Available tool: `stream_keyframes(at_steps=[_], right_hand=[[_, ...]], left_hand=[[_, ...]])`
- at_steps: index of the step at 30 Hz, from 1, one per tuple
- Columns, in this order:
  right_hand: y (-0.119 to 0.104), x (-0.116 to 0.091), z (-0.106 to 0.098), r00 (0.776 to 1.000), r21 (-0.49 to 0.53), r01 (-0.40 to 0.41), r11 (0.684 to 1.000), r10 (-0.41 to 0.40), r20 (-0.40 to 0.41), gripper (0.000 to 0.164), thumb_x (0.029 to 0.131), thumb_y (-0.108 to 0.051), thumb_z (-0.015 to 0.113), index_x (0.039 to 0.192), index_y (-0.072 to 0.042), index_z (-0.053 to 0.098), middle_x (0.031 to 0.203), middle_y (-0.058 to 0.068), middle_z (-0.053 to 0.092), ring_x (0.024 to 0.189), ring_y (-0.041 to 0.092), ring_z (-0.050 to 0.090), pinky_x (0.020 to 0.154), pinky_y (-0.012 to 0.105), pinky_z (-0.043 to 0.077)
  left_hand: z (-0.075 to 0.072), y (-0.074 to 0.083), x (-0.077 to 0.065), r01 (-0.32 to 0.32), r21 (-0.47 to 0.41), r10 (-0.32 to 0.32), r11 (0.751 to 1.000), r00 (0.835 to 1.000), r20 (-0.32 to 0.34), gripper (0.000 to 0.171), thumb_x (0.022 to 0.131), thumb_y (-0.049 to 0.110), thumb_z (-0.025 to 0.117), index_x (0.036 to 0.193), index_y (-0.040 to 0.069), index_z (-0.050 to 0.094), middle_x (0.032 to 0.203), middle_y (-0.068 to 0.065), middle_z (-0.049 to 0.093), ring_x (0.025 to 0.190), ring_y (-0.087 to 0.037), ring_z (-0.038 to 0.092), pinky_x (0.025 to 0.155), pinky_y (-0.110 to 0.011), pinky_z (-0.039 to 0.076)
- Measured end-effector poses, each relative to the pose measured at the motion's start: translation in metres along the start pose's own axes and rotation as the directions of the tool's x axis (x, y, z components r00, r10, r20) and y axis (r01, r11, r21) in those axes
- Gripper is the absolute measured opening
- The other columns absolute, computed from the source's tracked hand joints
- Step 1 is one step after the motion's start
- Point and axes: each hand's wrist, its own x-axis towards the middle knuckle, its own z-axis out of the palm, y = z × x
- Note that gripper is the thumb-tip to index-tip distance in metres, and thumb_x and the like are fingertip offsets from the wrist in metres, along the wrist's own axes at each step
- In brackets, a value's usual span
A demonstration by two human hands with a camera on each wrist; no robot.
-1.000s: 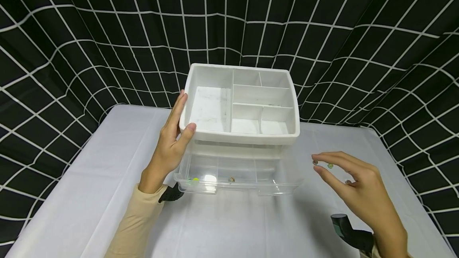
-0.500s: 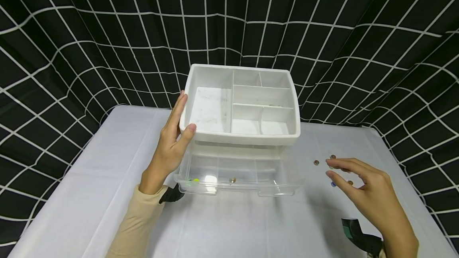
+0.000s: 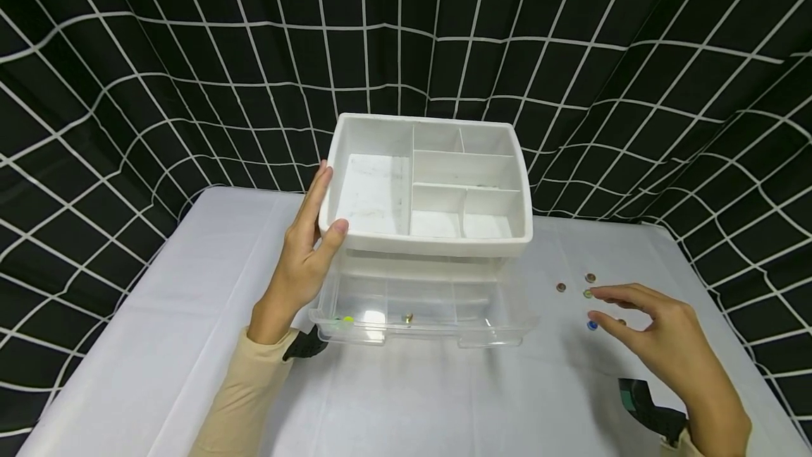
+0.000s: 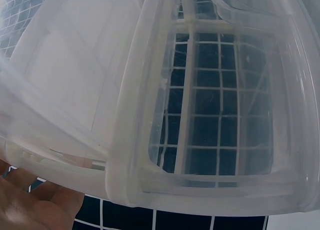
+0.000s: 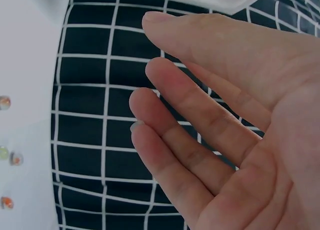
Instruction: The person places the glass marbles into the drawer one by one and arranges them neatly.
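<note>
A white storage box (image 3: 374, 245) with a divided top tray stands mid-table, its clear drawer (image 3: 419, 298) pulled out at the front. My left hand (image 3: 297, 259) holds the box's left side, thumb over the front corner of the rim and fingers along the side. Inside the drawer lie a yellow-green marble-like ball (image 3: 348, 319) and a brownish-gold one (image 3: 409, 318). To the right, my right hand (image 3: 666, 340) hovers over the table, thumb and index finger apart with nothing between them. Near its fingertips are a green ball (image 3: 587, 293) and a blue one (image 3: 593, 325).
Two brown balls (image 3: 561, 288) lie farther left and back of the right hand; another brown ball (image 3: 622, 323) is partly hidden by it. White cloth (image 3: 393, 400) covers the table. A black curtain with white grid lines (image 3: 266, 76) surrounds the back and sides.
My right hand has moved right, away from a brown ball that stays on the table, uncovering the blue ball and another brown one. My left hand keeps its hold on the box.
</note>
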Motion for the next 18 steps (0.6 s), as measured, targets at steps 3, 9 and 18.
stream_keyframes(at_steps=[3,9,18], right_hand=[[0.005,-0.001,0.0,0.998,0.011,-0.044,0.999,0.043,0.036,0.034,0.069,-0.008,0.088,0.1,-0.011,0.077,0.097,0.012,0.075,0.089,-0.028,0.042,0.06,0.005,0.042],[0.019,-0.003,0.001,0.99,0.03,-0.114,0.993,0.112,0.082,0.034,0.07,-0.012,0.089,0.101,-0.012,0.077,0.097,0.013,0.075,0.086,-0.027,0.046,0.068,0.0,0.038],[0.039,-0.007,0.01,0.977,0.029,-0.164,0.986,0.159,0.142,0.035,0.07,-0.009,0.088,0.103,-0.008,0.076,0.092,0.015,0.076,0.079,-0.025,0.049,0.065,0.001,0.041]], left_hand=[[0.0,0.0,0.0,0.002,-0.003,-0.002,1.0,1.0,0.001,0.067,0.097,-0.004,0.047,0.158,0.007,0.021,0.167,-0.003,0.014,0.154,-0.021,0.018,0.117,-0.018,0.031],[0.0,0.0,0.0,0.004,-0.006,-0.004,1.0,1.0,-0.002,0.067,0.097,-0.003,0.047,0.158,0.007,0.021,0.167,-0.002,0.014,0.154,-0.02,0.019,0.117,-0.019,0.032],[0.0,-0.001,0.0,0.004,-0.005,-0.004,1.0,1.0,-0.002,0.067,0.097,-0.003,0.047,0.158,0.007,0.022,0.167,-0.004,0.014,0.154,-0.019,0.017,0.118,-0.019,0.029]])
